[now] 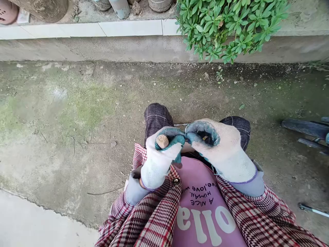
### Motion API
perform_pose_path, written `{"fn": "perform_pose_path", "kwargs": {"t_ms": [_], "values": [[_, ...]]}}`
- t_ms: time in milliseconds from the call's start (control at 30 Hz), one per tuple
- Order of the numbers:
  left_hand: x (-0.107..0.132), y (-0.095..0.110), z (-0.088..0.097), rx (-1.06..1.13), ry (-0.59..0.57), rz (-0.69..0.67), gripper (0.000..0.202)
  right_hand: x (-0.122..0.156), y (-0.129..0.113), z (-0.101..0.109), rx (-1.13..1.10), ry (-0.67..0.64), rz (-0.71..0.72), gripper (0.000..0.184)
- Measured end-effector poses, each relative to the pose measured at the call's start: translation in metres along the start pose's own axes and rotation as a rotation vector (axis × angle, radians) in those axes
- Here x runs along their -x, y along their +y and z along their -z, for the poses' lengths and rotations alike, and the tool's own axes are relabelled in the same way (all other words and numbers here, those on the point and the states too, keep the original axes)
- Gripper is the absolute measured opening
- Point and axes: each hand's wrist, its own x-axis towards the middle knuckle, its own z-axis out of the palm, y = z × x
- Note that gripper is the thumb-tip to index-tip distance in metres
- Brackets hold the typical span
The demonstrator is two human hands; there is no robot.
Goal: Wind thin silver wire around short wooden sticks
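My left hand (164, 157), in a white knit glove with green coated fingers, is closed around a wooden handle (162, 141). Only the handle's rounded light-brown end shows; what it belongs to is hidden by the glove. My right hand (216, 147), gloved the same way, is curled with thumb and forefinger pinched together. Its fingertips meet those of my left hand in front of my lap. Whatever lies in that pinch is too small to make out. Just beyond the fingertips runs a thin pale strip (181, 124), partly covered by the gloves.
A low wall with a white tiled ledge (133, 28) crosses the far side, with pots (159, 4) on it. A leafy green bush (228, 27) overhangs the wall. Dark bars (304, 128) and a thin metal rod (313, 210) are at right on the mossy concrete ground (84, 103).
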Motion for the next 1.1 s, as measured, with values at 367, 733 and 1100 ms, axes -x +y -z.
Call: {"fn": "perform_pose_path", "kwargs": {"t_ms": [367, 733, 1100], "values": [[-0.005, -0.004, 0.001, 0.258, -0.033, 0.07, 0.027, -0.001, 0.001, 0.003, 0.119, 0.018, 0.034, 0.014], [-0.005, -0.001, -0.001, 0.216, -0.009, 0.106, 0.013, 0.005, -0.007, 0.0, 0.268, 0.005, 0.106, 0.011], [-0.01, -0.004, -0.001, 0.31, -0.01, 0.165, 0.02, -0.008, 0.03, 0.006, -0.456, 0.205, -0.235, 0.015]]}}
